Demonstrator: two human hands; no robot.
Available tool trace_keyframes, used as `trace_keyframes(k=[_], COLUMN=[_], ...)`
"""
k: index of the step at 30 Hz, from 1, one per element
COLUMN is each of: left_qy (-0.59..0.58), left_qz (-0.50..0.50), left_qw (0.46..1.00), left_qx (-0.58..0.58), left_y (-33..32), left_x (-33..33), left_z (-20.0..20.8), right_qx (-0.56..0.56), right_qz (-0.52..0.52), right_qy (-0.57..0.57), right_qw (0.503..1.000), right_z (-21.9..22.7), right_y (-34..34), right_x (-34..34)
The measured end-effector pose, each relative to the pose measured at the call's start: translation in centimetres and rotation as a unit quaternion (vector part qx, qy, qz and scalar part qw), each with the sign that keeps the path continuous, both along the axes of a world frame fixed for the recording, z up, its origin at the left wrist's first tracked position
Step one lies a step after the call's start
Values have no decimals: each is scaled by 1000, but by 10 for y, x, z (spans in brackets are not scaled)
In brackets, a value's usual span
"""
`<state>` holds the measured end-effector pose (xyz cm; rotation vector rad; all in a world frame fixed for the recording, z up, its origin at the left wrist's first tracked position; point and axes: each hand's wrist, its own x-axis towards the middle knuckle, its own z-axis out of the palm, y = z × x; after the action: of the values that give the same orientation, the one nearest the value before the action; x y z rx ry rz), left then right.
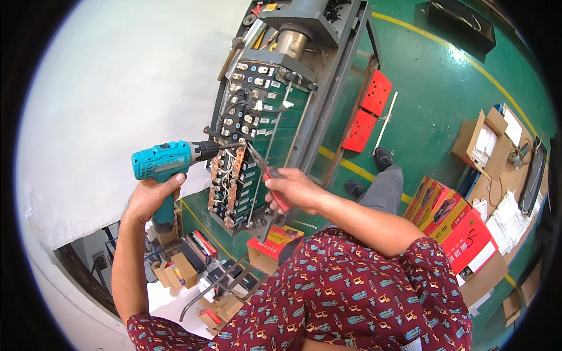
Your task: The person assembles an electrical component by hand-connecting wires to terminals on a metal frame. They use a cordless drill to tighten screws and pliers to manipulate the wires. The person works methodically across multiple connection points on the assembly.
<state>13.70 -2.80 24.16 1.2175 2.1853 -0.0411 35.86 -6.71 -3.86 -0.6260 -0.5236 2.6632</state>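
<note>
My left hand (153, 198) is wrapped round the grip of a teal cordless drill (167, 161). Its black chuck points right, and the bit reaches across to the copper bus bars (240, 159) on a row of battery cells. My right hand (293, 188) is closed on pliers with red handles (278, 196). The jaws of the pliers meet the end of a bus bar close to the bit's tip; what they grip is too small to make out. The battery cells (263, 111) have black tops with white and copper terminals, green sides and small labels. White wires run among the bus bars.
The cells sit in a grey metal frame (328, 93) with a cylinder at its far end. Red perforated plates (366, 111) lean beside it. Red and yellow boxes (451, 219) stand at right by a cluttered bench. A white wall (117, 76) rises at left.
</note>
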Motion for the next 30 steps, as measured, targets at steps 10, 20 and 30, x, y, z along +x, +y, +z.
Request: trace_keyframes(k=[10, 20, 30], left_qy=[-19, -34, -27], left_qz=[44, 52, 33], left_qw=[999, 998, 999], left_qx=[-11, -15, -14], left_y=[-4, -1, 3], left_x=[-2, 0, 13], left_z=[0, 1, 5], right_qx=[-23, -3, 59], right_qz=[-33, -21, -2], right_qy=[-12, -2, -25], right_qw=[999, 1000, 998], right_z=[10, 1, 0], right_y=[-6, 3, 9], right_x=[-4, -4, -3])
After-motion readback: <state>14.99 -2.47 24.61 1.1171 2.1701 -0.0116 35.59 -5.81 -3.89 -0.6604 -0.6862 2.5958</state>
